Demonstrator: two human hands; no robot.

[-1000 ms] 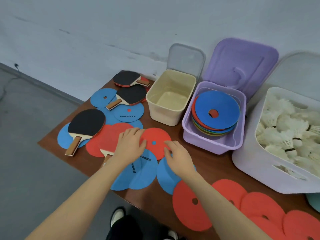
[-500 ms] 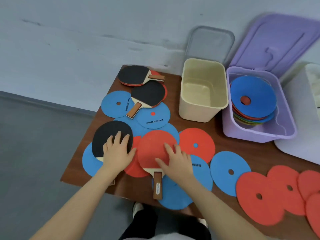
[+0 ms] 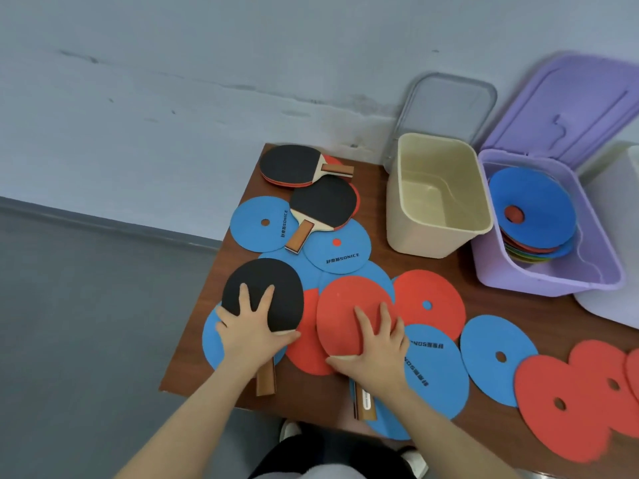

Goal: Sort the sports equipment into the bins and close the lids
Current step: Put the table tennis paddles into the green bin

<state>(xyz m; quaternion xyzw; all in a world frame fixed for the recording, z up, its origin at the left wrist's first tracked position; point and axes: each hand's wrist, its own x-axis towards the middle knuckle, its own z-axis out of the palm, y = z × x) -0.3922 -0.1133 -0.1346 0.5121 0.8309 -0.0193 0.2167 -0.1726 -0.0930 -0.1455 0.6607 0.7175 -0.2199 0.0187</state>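
My left hand (image 3: pixel 250 331) lies with spread, straight fingers on a black-faced paddle (image 3: pixel 273 281) at the table's near left corner; the paddle's wooden handle (image 3: pixel 266 378) sticks out below my wrist. Spread the same way, my right hand (image 3: pixel 375 350) rests on a red-faced paddle (image 3: pixel 345 305), thumb along its lower edge. Both paddles lie on flat blue discs (image 3: pixel 262 224) and red discs (image 3: pixel 430 305). Two more black paddles (image 3: pixel 290 164) (image 3: pixel 323 202) lie at the far left. An empty cream bin (image 3: pixel 428 236) stands open behind them.
A purple bin (image 3: pixel 518 278) with its lid (image 3: pixel 567 108) up holds a stack of discs. Part of a white bin (image 3: pixel 615 305) shows at the right edge. More red discs (image 3: pixel 567 402) cover the near right. The table's left edge drops to grey floor.
My left hand moved left from the red discs onto the black paddle. My right hand moved onto the red paddle. The view swung left, pushing the bins to the right.
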